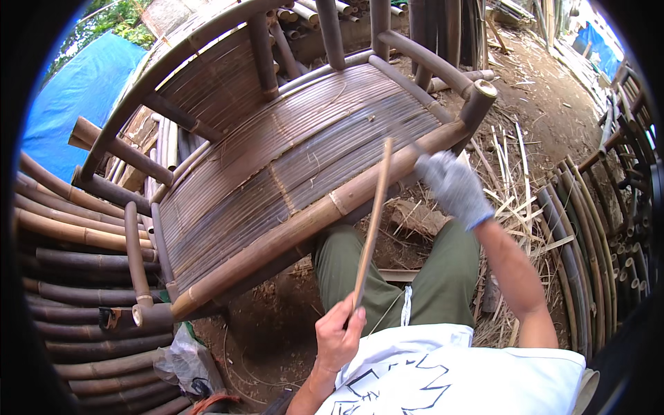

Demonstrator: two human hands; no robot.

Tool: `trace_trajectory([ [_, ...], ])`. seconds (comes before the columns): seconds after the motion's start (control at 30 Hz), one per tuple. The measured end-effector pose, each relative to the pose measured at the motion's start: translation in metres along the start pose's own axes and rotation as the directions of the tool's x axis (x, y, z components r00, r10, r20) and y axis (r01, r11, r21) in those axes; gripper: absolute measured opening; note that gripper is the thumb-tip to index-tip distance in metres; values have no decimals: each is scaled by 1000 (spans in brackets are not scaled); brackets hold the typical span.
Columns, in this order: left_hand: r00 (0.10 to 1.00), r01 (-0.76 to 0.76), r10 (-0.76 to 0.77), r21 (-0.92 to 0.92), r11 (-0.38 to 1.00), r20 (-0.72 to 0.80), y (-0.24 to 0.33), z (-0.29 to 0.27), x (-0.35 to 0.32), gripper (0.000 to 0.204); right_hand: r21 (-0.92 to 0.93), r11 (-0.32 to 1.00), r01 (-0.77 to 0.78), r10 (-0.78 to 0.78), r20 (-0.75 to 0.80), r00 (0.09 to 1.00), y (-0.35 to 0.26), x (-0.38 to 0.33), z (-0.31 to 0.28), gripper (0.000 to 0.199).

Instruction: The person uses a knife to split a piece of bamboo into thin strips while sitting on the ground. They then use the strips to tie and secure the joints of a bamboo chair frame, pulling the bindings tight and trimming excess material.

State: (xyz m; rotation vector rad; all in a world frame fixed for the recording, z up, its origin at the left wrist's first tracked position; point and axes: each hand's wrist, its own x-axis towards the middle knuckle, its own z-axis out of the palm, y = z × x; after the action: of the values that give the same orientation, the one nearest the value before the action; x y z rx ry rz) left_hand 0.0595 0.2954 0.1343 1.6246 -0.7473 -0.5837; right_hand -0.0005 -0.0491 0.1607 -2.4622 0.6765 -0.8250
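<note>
My bare left hand (340, 330) is closed around the lower end of a long, slightly curved bamboo strip (373, 225), which stands up in front of my lap. The strip's upper end crosses the front rail of a brown bamboo bench (256, 270). To the right of that end is my right hand (453, 188) in a grey knit glove, fingers curled and blurred. A thin grey streak, which looks like a knife (404, 136), reaches from the glove over the slatted seat (290, 159). Its exact shape is smeared by motion.
Bamboo poles (97, 297) are stacked at left, beside a crumpled plastic bag (187, 363). Pale shavings (515, 207) cover the ground at right, near upright bamboo lengths (574, 263). A blue tarp (79, 104) hangs at far left. The bench spans the space before my knees.
</note>
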Motion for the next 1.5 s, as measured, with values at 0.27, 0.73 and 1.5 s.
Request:
trace_trajectory([
  [0.27, 854, -250, -23, -449, 858, -520, -17, -13, 55, 21, 422, 354, -835, 490, 676, 550, -100, -37, 11, 20],
  [0.73, 668, 700, -134, -557, 446, 732, -15, -34, 21, 45, 844, 78, -530, 532, 414, 738, -78, -20, 19, 15],
  [1.5, 997, -15, 25, 122, 992, -75, -13, -1, 5, 29, -111, 994, -8, 16, 75, 997, -18, -13, 33, 52],
])
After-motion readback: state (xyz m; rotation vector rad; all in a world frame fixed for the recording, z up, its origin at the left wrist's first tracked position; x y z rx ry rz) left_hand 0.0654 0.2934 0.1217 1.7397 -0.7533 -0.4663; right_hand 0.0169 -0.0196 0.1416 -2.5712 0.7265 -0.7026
